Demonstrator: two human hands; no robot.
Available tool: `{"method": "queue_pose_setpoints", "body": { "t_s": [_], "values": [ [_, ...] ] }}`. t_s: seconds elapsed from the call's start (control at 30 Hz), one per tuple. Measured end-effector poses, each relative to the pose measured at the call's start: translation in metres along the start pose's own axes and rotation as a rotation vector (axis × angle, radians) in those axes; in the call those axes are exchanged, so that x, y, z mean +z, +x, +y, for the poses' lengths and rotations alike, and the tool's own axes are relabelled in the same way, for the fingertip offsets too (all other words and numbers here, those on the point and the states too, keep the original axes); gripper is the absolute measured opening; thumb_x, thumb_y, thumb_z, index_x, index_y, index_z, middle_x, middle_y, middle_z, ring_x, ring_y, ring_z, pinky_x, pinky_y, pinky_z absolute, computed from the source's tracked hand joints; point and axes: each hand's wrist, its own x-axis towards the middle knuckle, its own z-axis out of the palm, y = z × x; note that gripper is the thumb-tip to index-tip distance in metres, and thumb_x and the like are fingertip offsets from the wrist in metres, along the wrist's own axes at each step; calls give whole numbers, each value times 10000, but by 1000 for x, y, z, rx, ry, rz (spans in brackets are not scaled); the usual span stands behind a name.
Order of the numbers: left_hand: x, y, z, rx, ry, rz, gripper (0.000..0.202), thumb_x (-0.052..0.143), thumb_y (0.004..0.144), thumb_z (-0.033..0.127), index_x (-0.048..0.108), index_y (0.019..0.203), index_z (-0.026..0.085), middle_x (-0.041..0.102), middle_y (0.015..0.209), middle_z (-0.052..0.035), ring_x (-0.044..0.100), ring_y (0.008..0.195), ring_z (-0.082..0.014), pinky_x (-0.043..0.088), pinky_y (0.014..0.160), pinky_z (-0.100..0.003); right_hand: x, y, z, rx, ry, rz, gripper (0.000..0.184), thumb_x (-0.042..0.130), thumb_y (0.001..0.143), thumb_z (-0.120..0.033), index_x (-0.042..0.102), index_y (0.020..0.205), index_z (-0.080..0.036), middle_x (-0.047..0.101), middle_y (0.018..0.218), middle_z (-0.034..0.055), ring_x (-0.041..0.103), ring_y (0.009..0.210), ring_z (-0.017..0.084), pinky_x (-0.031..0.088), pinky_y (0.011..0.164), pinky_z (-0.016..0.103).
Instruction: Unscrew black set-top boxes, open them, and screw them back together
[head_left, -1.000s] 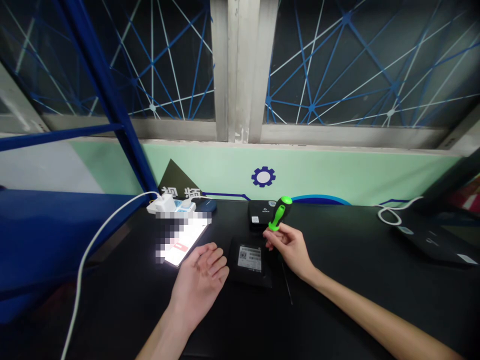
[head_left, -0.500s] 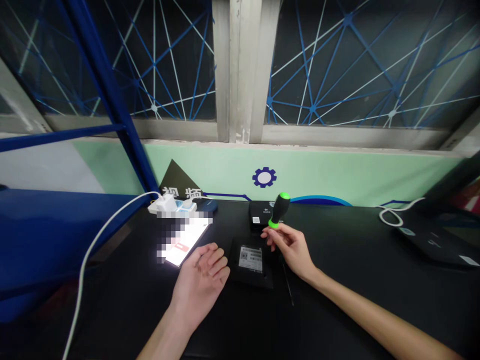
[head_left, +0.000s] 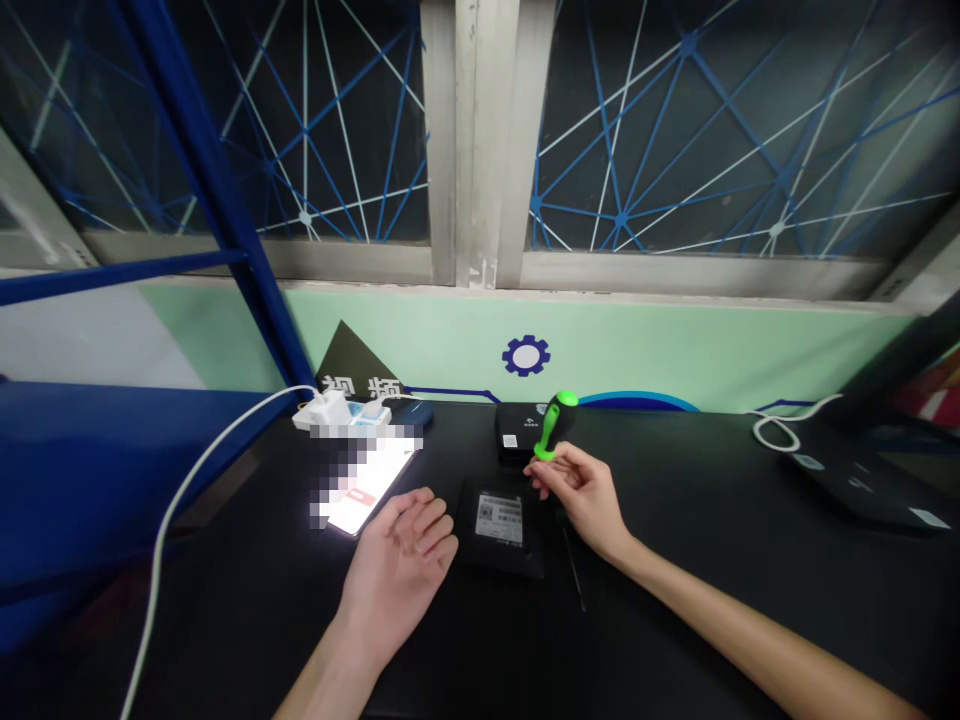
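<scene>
In my right hand (head_left: 589, 495) is a screwdriver (head_left: 556, 425) with a black and green handle, pinched near the collar. The handle points up, leaning slightly right; my fingers hide its shaft. Just left of that hand lies a flat black device (head_left: 501, 550) with a white printed label. My left hand (head_left: 405, 560) rests palm up at the device's left side, fingers loosely curled, nothing held. Below my right hand a thin dark rod (head_left: 574, 572) lies on the table, its upper end hidden by the hand.
A lit phone (head_left: 371, 490), partly pixelated, lies left of the device. Behind it is a white power strip (head_left: 341, 412) with plugs and a white cable (head_left: 169, 500). Another black box (head_left: 517, 425) stands at the back; a larger black device (head_left: 862, 490) lies right, near a white cord (head_left: 776, 440).
The screwdriver handle has turned in my right fingers, so a green stripe on its side now shows. Both hands stay in nearly the same place.
</scene>
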Motion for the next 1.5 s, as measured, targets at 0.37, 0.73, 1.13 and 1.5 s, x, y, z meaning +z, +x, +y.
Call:
{"method": "queue_pose_setpoints", "body": {
  "t_s": [0.37, 0.73, 1.13, 1.5],
  "values": [
    [-1, 0, 0, 12, 16, 17, 188, 492, 925, 84, 468, 751, 151, 314, 593, 71, 336, 459, -52, 312, 434, -207, -3, 2, 4, 6, -58, -93, 225, 739, 841, -397, 694, 893, -183, 664, 707, 16, 570, 562, 114, 497, 506, 233],
    [0, 0, 0, 13, 13, 18, 184, 502, 910, 76, 466, 746, 153, 308, 591, 74, 337, 453, -51, 312, 429, -204, -4, 2, -2, -26, -47, -102, 202, 668, 903, -381, 692, 923, -182, 714, 817, 58, 560, 569, 112, 468, 511, 244],
    [-2, 1, 1, 3, 30, 1, 188, 491, 927, 86, 468, 753, 154, 316, 594, 71, 352, 460, -54, 321, 439, -209, -2, -1, -3, -52, 7, -94, 161, 676, 906, -330, 598, 981, -209, 656, 777, 11, 586, 604, 121, 506, 556, 254],
    [0, 1, -1, 23, 64, 32, 176, 497, 919, 87, 488, 754, 149, 331, 600, 68, 361, 449, -50, 338, 418, -202, -7, -3, -11, -174, 3, -21, 204, 565, 981, -281, 518, 1176, -243, 684, 891, 27, 595, 659, 136, 499, 630, 299]
  ]
}}
